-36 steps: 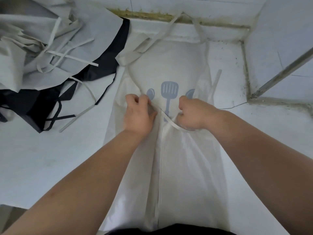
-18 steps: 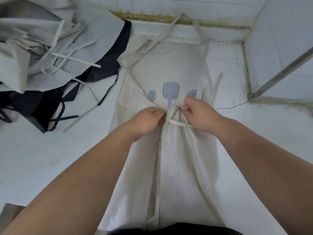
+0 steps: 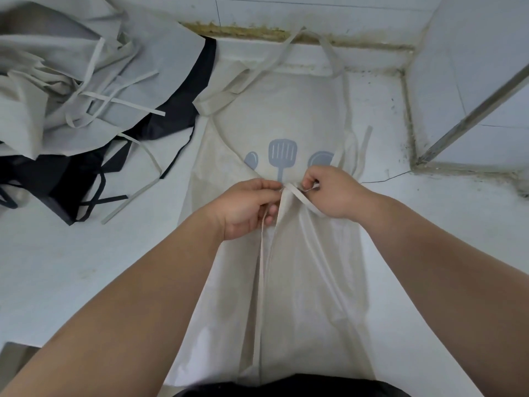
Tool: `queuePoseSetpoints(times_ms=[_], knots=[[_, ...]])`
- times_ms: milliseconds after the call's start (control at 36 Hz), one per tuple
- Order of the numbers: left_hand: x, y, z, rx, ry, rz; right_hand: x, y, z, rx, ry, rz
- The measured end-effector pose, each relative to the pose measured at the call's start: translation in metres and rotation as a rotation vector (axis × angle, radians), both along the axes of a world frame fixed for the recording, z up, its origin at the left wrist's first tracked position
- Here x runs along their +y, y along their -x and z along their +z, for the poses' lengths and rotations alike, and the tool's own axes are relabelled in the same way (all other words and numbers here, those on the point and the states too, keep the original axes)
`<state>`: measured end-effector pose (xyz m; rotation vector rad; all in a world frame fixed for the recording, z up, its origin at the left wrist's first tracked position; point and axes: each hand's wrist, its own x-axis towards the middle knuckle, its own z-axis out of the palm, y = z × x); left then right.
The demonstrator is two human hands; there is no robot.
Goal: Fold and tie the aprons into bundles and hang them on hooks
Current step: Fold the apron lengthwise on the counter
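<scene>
Closer together than a second ago, the left hand (image 3: 246,207) and right hand (image 3: 332,193) are each closing a pinching grip on the tie (image 3: 303,197) of the apron (image 3: 300,282) lying folded on the worktop (image 3: 86,267), seemingly light, limp cloth best held by its tapes.

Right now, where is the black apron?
In the head view the black apron lies at the far left, half buried under the heap of pale aprons, left of the spread cream apron.
</scene>
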<state>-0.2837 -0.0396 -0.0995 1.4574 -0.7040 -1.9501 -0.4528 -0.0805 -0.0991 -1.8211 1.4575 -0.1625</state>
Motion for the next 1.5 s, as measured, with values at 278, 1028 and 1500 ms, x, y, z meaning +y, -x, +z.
queuePoseSetpoints(times_ms=[278,1028,1500], knots=[[-0.014,-0.053,0.024,-0.942,0.34,0.263,0.002,-0.014,0.008,0.3,0.019,0.098],[0.015,-0.039,-0.01,-1.424,0.284,-0.809,0.005,0.012,0.013,0.552,0.191,-0.125],[0.024,-0.002,-0.009,-0.97,0.299,-0.254,0.007,-0.008,0.015,0.295,0.027,0.107]])
